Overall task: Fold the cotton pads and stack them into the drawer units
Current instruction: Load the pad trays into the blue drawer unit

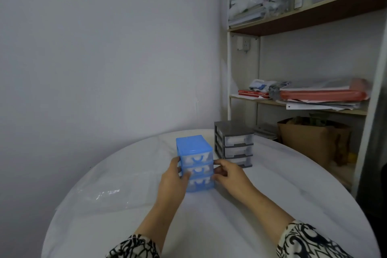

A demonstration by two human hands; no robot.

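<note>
Two hands are holding the blue drawers [194, 165] near the table's [272, 205] middle: left hand [173, 180] and right hand [228, 174] are curling fingers around its sides. White pads seem to be sitting inside already, also in the grey drawers [234, 144] toward the far edge. No loose pads are showing, so the job looks nearly done.

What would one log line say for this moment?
left hand: grips blue drawer unit | right hand: grips same unit | grey drawer unit: untouched, behind

Single head-worn view, looking forward and down across the round table [272, 205] toward its far edge, wall and shelving [314, 16] beyond.
</note>
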